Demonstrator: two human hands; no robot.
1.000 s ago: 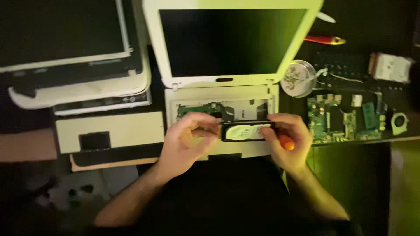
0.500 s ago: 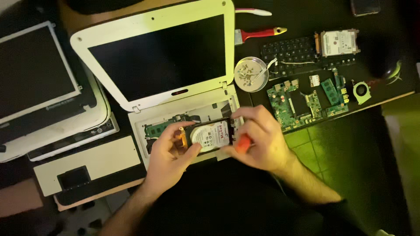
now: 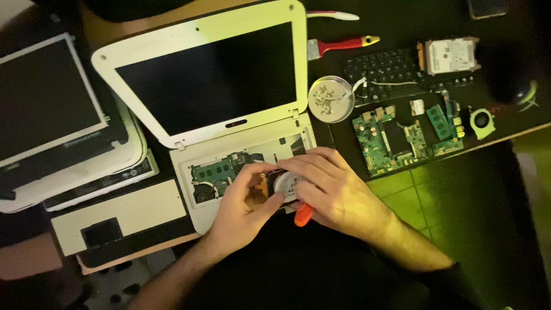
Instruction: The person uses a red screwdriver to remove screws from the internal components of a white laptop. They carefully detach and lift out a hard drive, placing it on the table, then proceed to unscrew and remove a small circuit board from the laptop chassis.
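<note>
Seen from the head camera, both hands meet over the opened base of a white laptop [image 3: 201,92] whose keyboard is off, so that a green board shows inside the shell. The left hand [image 3: 244,201] has its grip closed on the near-left edge of a small hard drive [image 3: 284,185], thumb on top and fingers curled under. The right hand [image 3: 333,192] lies across the drive's right side with its fingers pressing down on the silver face — its grip also clamps an orange-handled screwdriver [image 3: 303,213], whose handle end sticks out below the palm. The drive sits just above the laptop's front right corner, mostly covered by the two hands; whether it rests in its bay or is lifted off it I cannot tell.

On the dark desk [image 3: 505,143] to the right lie a bare green circuit board [image 3: 396,138], a round tin of screws [image 3: 331,99] just beside the laptop's hinge, a detached black keyboard [image 3: 396,72], a second hard drive [image 3: 450,55], a small fan [image 3: 482,122] and a red-handled brush [image 3: 341,46]. To the left, more white laptops [image 3: 63,126] are stacked — one with its dark screen showing.
</note>
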